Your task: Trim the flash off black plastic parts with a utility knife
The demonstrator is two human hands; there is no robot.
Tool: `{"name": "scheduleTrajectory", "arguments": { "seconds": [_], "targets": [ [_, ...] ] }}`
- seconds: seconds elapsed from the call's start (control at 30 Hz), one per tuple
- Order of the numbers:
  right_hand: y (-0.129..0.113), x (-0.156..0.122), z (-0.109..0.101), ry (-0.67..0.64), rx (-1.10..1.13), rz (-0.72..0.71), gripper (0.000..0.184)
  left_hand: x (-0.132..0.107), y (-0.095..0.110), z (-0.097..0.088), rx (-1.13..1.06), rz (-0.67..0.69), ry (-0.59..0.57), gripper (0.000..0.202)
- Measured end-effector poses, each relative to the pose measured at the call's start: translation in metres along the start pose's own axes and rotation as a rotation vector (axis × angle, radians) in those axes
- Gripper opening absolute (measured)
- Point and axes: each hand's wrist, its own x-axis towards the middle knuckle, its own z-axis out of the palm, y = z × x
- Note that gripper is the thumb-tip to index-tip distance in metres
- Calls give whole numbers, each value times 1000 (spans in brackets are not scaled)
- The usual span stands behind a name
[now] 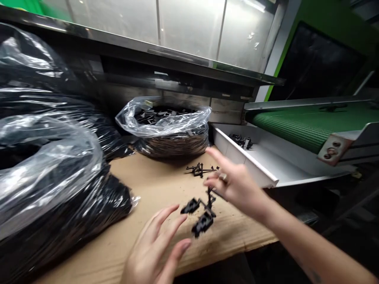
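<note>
In the head view, the right hand (237, 183) holds a black moulded part (201, 215) pinched at its top between thumb and curled fingers, while the index finger sticks out straight toward the back of the table (148, 185). The part hangs below and to the left of that hand, over the table's near edge; its long axis runs roughly from upper right, at the grip, down to lower left, with small pieces branching off a thin stem. The left hand (156, 248) is open, fingers spread and holding nothing, palm turned toward the part; it sits just below and left of it, fingertips near the lowest piece but apart from it. So the right hand has the part, and the left is the free one, nearest its hanging end. A second black part (201, 170) lies flat on the table just beyond the right hand, its stem running left to right. Behind it stands an open clear bag (166, 126) of dark pieces; larger bags (50, 169) fill the left. To the right, a white tray (266, 165) holds a few more dark parts (242, 141) below a green conveyor (302, 124). Motion blurs both hands, the exact grip point is hidden by the fingers, and the left wrist is cut off by the frame's lower edge.
</note>
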Motion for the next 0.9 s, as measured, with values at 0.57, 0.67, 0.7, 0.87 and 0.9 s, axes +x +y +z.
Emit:
{"name": "scheduleTrajectory", "arguments": {
  "seconds": [0.57,0.67,0.7,0.87,0.9],
  "targets": [
    [49,7,30,-265,230,415,23,-5,2,18,400,143,-330,26],
    [71,15,18,-225,276,471,22,-1,9,22,403,76,-274,22],
    [74,17,15,-176,273,478,23,1,11,22,398,48,-252,19],
    [68,12,4,78,107,461,42,9,20,12,88,-86,-229,16],
    [63,5,4,79,67,447,51,10,22,10,-37,-152,-235,18]
  ]
}}
